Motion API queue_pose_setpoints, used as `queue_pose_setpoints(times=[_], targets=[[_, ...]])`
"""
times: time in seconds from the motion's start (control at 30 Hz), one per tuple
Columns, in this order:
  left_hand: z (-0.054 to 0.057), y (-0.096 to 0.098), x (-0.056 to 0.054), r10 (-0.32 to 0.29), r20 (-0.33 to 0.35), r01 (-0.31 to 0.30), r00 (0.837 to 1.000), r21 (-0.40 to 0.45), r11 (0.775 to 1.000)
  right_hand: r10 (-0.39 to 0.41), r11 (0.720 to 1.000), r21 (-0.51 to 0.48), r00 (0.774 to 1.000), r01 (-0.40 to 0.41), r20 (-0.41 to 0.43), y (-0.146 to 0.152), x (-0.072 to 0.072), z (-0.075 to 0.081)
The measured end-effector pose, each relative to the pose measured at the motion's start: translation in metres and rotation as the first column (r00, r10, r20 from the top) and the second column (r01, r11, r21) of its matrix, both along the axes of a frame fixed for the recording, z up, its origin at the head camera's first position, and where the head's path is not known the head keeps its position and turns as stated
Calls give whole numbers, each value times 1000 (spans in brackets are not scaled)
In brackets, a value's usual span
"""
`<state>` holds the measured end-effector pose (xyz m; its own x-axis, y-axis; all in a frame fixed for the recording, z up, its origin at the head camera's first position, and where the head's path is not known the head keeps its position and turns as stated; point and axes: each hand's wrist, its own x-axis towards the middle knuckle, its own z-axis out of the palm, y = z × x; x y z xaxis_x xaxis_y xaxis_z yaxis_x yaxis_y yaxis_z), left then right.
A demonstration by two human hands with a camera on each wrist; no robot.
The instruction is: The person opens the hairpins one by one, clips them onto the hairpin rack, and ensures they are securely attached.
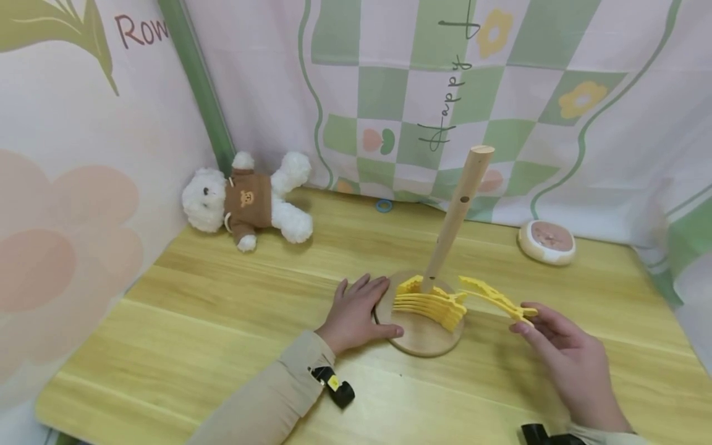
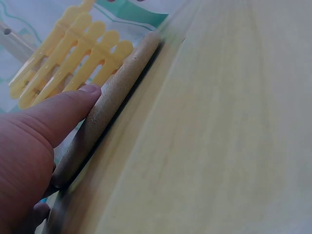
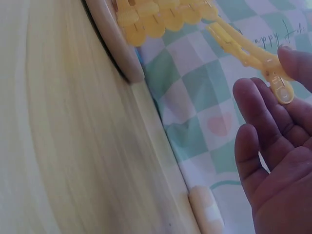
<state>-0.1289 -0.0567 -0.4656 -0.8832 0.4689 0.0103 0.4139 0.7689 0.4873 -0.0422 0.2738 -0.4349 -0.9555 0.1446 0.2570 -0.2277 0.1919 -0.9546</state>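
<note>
A stand with an upright wooden pole (image 1: 458, 213) rises from a round wooden base (image 1: 423, 343). My left hand (image 1: 358, 312) rests at the left side of that base, its fingers spread along the rim and the thumb (image 2: 73, 105) laid on the front edge. Several yellow plastic clips (image 1: 431, 306) are lined up side by side round the foot of the pole. Between thumb and index finger, my right hand (image 1: 578, 358) pinches the tail of another yellow clip (image 3: 243, 48) whose jaws are spread apart. One jaw's tip overlaps the end of the row in the head view.
At the back left lies a white plush toy (image 1: 250, 191) in a brown top. A small blue ring (image 1: 384, 205) is near the back edge, and a rounded white-and-pink object (image 1: 547, 242) sits at the back right. Printed curtains (image 1: 384, 55) close in the wooden table (image 1: 222, 321).
</note>
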Motion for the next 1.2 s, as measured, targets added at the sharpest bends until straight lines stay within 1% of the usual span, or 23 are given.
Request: queue_pose_setpoints(times=[0.1, 0.27, 0.3, 0.37, 0.43, 0.5, 0.57, 0.7, 0.73, 0.87, 1.07, 1.2], targets=[[0, 0, 0, 0, -5, 0, 1000, 3, 1000, -17, 1000, 2, 999, 17, -37, -5, 1, 4], [-1, 0, 0, 0, -11, 0, 1000, 5, 1000, 26, 999, -19, 994, -28, -103, -15, 1, 8], [-1, 0, 0, -1, -12, 1, 1000, 6, 1000, 29, 1000, 9, 994, -28, -109, -18, 1, 8], [-1, 0, 0, -3, -13, 3, 1000, 6, 1000, 12, 994, 110, 993, 1, -118, -22, 0, 9], [-1, 1, 0, -6, -16, 6, 1000, 8, 1000, -9, 978, 205, 991, 36, -130, -27, -1, 10], [-2, 1, 0, -8, -20, 8, 1000, 7, 1000, -34, 953, 293, 988, 77, -151, -30, -4, 10], [-2, 1, 0, -8, -22, 8, 1000, 5, 1000, -28, 950, 302, 986, 77, -163, -33, -6, 9], [-2, 1, 0, -6, -19, 6, 1000, 2, 1000, -29, 953, 295, 986, 76, -161, -38, -9, 8], [-2, 1, 0, -7, -18, 7, 1000, 2, 1000, -33, 949, 304, 987, 80, -157, -39, -9, 8], [-3, 1, 0, -9, -18, 9, 1000, -1, 1000, -39, 926, 366, 989, 89, -142, -39, -11, 10], [-3, 1, 0, -6, -22, 6, 1000, -3, 1000, -16, 894, 444, 995, 59, -100, -37, -16, 12], [-5, 1, 0, -4, -37, 4, 999, -7, 1000, -7, 886, 462, 998, 32, -57, -38, -19, 12]])
